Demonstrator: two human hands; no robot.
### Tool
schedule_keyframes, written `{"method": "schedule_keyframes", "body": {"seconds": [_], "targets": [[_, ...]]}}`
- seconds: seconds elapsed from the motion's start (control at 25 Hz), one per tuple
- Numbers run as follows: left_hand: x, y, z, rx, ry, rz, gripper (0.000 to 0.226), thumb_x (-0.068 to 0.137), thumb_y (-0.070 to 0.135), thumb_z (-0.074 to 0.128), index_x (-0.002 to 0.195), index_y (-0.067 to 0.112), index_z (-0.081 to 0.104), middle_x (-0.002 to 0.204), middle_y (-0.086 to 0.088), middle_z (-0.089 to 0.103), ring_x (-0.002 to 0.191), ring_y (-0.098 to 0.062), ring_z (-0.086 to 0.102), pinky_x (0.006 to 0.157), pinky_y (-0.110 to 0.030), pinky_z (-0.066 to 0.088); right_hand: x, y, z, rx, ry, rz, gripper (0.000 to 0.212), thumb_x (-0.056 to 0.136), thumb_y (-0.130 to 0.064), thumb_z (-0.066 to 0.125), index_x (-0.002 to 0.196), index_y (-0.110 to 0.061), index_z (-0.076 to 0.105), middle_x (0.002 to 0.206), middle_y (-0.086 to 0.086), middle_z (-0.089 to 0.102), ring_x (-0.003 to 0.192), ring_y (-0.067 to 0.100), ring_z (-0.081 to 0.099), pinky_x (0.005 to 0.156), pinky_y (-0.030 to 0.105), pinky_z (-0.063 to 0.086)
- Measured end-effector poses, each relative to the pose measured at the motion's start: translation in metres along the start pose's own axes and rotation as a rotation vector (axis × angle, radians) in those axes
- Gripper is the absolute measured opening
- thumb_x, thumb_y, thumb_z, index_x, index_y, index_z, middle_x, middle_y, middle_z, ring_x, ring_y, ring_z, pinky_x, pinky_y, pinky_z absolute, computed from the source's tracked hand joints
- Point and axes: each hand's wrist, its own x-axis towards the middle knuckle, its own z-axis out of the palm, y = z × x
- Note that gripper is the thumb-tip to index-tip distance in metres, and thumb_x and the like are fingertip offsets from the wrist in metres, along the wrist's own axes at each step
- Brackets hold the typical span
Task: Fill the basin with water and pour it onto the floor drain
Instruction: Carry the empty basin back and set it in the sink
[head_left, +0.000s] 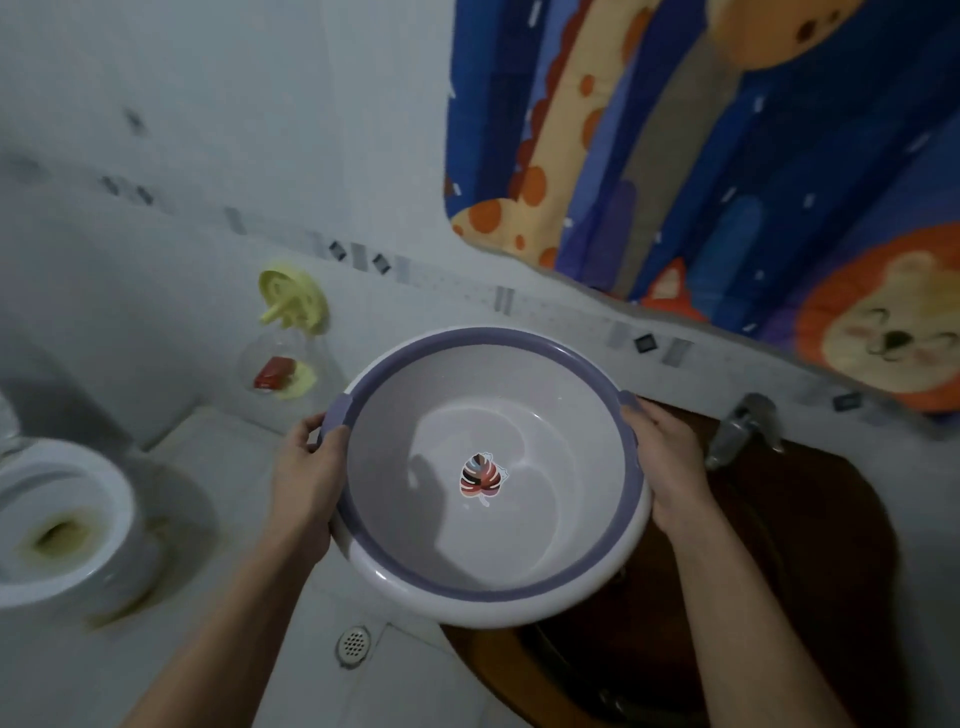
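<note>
I hold a round white basin (550, 535) with a purple rim and a leaf sticker on its bottom, level in front of me. My left hand (306, 478) grips its left handle and my right hand (670, 462) grips its right handle. No water shows inside the basin. It hangs over the left edge of a dark brown sink (810, 545). A metal tap (743, 426) stands at the sink's back, just right of my right hand. The round floor drain (354, 645) lies on the white tiles below the basin's near-left edge.
A white toilet bowl (62, 525) stands at the left. A yellow suction hook (292, 301) and a clear holder with a red item (278, 371) are fixed to the tiled wall. A colourful animal-print curtain (727, 156) hangs at the upper right.
</note>
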Motion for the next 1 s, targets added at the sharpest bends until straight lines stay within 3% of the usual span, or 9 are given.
{"method": "schedule_keyframes", "body": {"seconds": [0.08, 0.2, 0.36, 0.44, 0.68, 0.8, 1.0], "targets": [[0.000, -0.002, 0.022, 0.030, -0.087, 0.009, 0.039, 0.087, 0.033, 0.058, 0.125, 0.027, 0.056, 0.100, -0.006, 0.071, 0.081, -0.026, 0.069, 0.062, -0.035, 0.055, -0.009, 0.004, -0.025, 0.005, 0.074, 0.022, 0.013, 0.096, -0.031, 0.063, 0.088, -0.037, 0.072, 0.081, -0.014, 0.080, 0.073, 0.005, 0.076, 0.057, 0.021, 0.056], [-0.005, -0.007, 0.056, 0.056, -0.207, 0.026, 0.039, 0.089, 0.031, 0.058, 0.127, 0.024, 0.056, 0.096, -0.006, 0.070, 0.077, -0.025, 0.069, 0.054, -0.031, 0.053, -0.022, 0.011, -0.061, 0.012, 0.204, 0.039, 0.012, 0.095, -0.031, 0.064, 0.101, -0.039, 0.070, 0.082, -0.016, 0.080, 0.075, 0.006, 0.077, 0.066, 0.027, 0.055], [-0.019, -0.007, 0.095, 0.089, -0.345, 0.035, 0.040, 0.092, 0.033, 0.059, 0.129, 0.021, 0.053, 0.099, -0.005, 0.070, 0.079, -0.023, 0.070, 0.049, -0.027, 0.053, -0.040, 0.017, -0.100, 0.013, 0.335, 0.057, 0.030, 0.094, -0.032, 0.064, 0.122, -0.023, 0.072, 0.100, 0.000, 0.080, 0.091, 0.022, 0.077, 0.081, 0.038, 0.060], [-0.028, -0.004, 0.111, 0.094, -0.382, 0.059, 0.042, 0.093, 0.032, 0.058, 0.132, 0.020, 0.052, 0.102, -0.006, 0.069, 0.082, -0.023, 0.069, 0.054, -0.028, 0.053, -0.046, 0.016, -0.117, 0.040, 0.387, 0.064, 0.034, 0.095, -0.032, 0.064, 0.127, -0.022, 0.070, 0.108, 0.002, 0.078, 0.098, 0.024, 0.074, 0.092, 0.044, 0.058], [-0.056, 0.000, 0.155, 0.139, -0.412, 0.131, 0.043, 0.092, 0.035, 0.058, 0.132, 0.019, 0.053, 0.119, -0.010, 0.065, 0.098, -0.031, 0.065, 0.084, -0.050, 0.056, -0.042, 0.011, -0.166, 0.078, 0.432, 0.039, 0.027, 0.095, -0.032, 0.064, 0.121, -0.033, 0.069, 0.096, -0.017, 0.074, 0.093, 0.008, 0.070, 0.075, 0.028, 0.056], [-0.067, -0.002, 0.169, 0.140, -0.374, 0.128, 0.044, 0.092, 0.036, 0.058, 0.132, 0.021, 0.054, 0.121, -0.010, 0.065, 0.100, -0.031, 0.064, 0.086, -0.052, 0.055, -0.033, 0.012, -0.184, 0.062, 0.410, 0.030, 0.019, 0.095, -0.032, 0.063, 0.113, -0.036, 0.070, 0.096, -0.015, 0.077, 0.093, 0.009, 0.071, 0.079, 0.031, 0.057], [-0.080, -0.002, 0.184, 0.123, -0.333, 0.125, 0.050, 0.087, 0.055, 0.059, 0.127, 0.024, 0.055, 0.114, -0.005, 0.066, 0.097, -0.027, 0.065, 0.084, -0.049, 0.056, -0.018, 0.015, -0.201, 0.044, 0.367, 0.065, 0.033, 0.096, -0.033, 0.062, 0.128, -0.028, 0.066, 0.109, -0.005, 0.075, 0.099, 0.018, 0.072, 0.088, 0.040, 0.058]]}}
